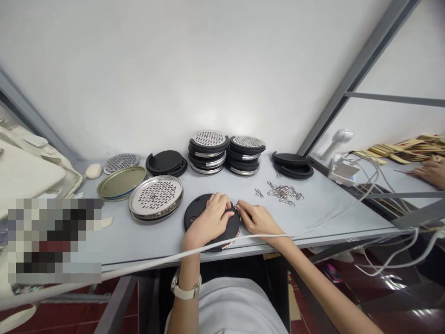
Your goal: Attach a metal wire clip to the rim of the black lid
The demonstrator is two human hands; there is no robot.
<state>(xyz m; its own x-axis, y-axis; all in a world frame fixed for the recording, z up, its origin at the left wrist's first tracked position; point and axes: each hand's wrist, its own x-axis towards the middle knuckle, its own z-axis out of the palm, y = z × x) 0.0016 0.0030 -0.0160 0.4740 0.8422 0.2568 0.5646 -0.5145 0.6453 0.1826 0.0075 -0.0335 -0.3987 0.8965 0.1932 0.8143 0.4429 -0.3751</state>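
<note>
A round black case (198,207) with a shiny metal rim lies near the table's front edge. My left hand (213,218) rests over it with curled fingers, gripping its right part. At the case's right edge, my right hand (256,218) pinches a small silvery metal clip (235,206), mostly hidden by the fingertips. To the right is a loose pile of similar metal clips (287,192), and one clip (258,192) lies apart from it. Left of the case sits a round metal grater plate (156,197) with a perforated face.
Two stacks of black-edged graters (208,138) (247,141) stand against the wall. Black covers (167,162) (292,165) flank them. An olive round lid (121,182) lies at left. A white cable (167,258) crosses in front. At far right, another person's hand (433,172) works by yellowish strips.
</note>
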